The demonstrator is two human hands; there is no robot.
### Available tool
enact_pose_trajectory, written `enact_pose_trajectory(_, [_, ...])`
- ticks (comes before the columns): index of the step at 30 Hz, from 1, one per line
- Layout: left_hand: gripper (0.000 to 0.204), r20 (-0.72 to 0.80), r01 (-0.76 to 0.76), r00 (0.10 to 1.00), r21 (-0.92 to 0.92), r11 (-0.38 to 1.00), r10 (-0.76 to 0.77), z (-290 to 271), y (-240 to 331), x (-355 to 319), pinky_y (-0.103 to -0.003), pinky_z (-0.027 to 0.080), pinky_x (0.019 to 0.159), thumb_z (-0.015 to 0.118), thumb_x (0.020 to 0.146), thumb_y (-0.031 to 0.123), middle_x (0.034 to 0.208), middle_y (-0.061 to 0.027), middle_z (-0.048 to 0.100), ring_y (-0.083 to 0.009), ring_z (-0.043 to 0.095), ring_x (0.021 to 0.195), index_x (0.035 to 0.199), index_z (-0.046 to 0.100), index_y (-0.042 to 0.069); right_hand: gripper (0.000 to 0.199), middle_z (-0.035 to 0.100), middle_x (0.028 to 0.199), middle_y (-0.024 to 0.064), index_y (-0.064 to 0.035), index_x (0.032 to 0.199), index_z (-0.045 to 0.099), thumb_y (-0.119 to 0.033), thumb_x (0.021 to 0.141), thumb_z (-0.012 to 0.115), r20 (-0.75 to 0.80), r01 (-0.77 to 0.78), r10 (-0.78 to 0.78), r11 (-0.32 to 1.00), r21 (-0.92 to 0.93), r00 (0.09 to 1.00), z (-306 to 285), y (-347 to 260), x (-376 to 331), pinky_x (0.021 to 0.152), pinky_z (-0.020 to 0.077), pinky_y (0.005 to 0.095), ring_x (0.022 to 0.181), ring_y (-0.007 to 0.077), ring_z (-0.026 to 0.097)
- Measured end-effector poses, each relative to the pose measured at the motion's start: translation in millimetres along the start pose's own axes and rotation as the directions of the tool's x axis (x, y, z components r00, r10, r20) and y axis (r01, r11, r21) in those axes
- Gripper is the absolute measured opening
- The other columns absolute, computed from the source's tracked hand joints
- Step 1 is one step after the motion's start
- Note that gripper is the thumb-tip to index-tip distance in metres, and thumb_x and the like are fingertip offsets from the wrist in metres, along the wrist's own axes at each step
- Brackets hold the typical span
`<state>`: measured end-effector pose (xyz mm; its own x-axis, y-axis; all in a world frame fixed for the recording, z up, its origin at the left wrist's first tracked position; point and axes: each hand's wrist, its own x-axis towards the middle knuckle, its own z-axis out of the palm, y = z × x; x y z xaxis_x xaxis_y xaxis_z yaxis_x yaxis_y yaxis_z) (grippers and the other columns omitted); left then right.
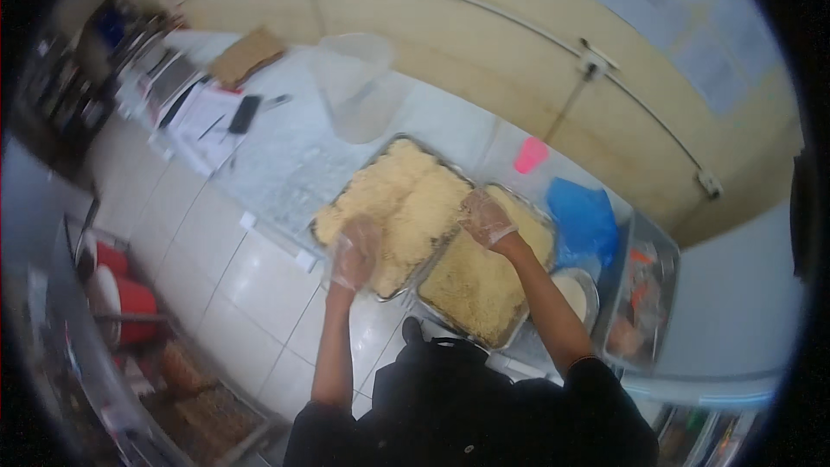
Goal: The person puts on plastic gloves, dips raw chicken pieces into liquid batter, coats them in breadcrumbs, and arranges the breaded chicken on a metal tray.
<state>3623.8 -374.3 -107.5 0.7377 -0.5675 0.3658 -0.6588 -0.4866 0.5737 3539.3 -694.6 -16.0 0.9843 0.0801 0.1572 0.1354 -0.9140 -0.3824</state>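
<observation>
Along the near edge of the pale marble counter (285,164), two rectangular metal trays (380,292) heaped with yellow shredded stuff are sitting side by side, touching. Left gloved hand (356,251) is resting on the left heap, right gloved hand (487,219) on the right one; fingers loosely curled, grip unclear. Open counter behind.

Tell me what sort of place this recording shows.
Probably a commercial kitchen or food-preparation room. Two large metal trays heaped with pale yellow shredded food sit on a marble-patterned counter. Both hands wear clear disposable gloves, the left hand and the right hand resting on the food.
</observation>
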Motion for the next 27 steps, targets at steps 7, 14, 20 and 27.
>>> enact_pose_trajectory(7, [0.075,0.150,0.051,0.973,0.600,0.798,-0.175,71.2,-11.6,123.5,-0.044,0.017,0.120,0.050,0.095,0.052,0.147,-0.0247,0.041,-0.0383,0.032,0.140,0.140,0.041,-0.008,0.021,0.058,0.095,0.0171,-0.0039,0.098,0.061,-0.019,0.085,0.068,-0.150,-0.484,0.517,0.850,0.208,0.843,-84.7,59.1,-189.7,0.084,0.0467,0.0433,0.094,0.0366,0.056])
enact_pose_trajectory(14, [0.063,0.183,-0.155,0.982,0.625,0.765,0.050,73.2,-89.2,131.1,-0.041,0.039,0.106,0.060,0.092,0.047,0.136,-0.0193,0.052,-0.0370,0.046,0.128,0.134,0.051,0.001,0.018,0.068,0.096,0.0160,-0.0026,0.097,0.066,-0.015,0.084,0.063,-0.398,-0.770,0.848,0.502,0.393,0.350,-217.1,48.5,-429.3,0.081,0.0495,0.0391,0.093,0.0278,0.065])
enact_pose_trajectory(20, [0.050,-0.063,0.013,0.998,0.438,0.899,0.017,75.2,22.0,140.8,-0.043,0.043,0.101,0.054,0.097,0.036,0.138,-0.0183,0.052,-0.0363,0.049,0.126,0.137,0.050,0.006,0.021,0.069,0.099,0.0184,-0.0046,0.099,0.070,-0.016,0.084,0.063,-0.348,-0.767,0.788,0.598,0.235,0.508,-197.4,66.9,-554.0,0.082,0.0519,0.0390,0.090,0.0312,0.066])
enact_pose_trajectory(27, [0.044,0.112,-0.057,0.992,0.039,0.998,0.052,109.5,276.9,88.2,-0.040,0.037,0.107,0.052,0.100,0.030,0.134,-0.0151,0.057,-0.0323,0.051,0.126,0.135,0.052,0.004,0.025,0.069,0.108,0.0184,-0.0093,0.100,0.073,-0.023,0.082,0.062,-0.075,-0.871,0.881,0.446,-0.205,0.468,-108.6,158.3,-531.6,0.088,0.0514,0.0440,0.101,0.0360,0.065])
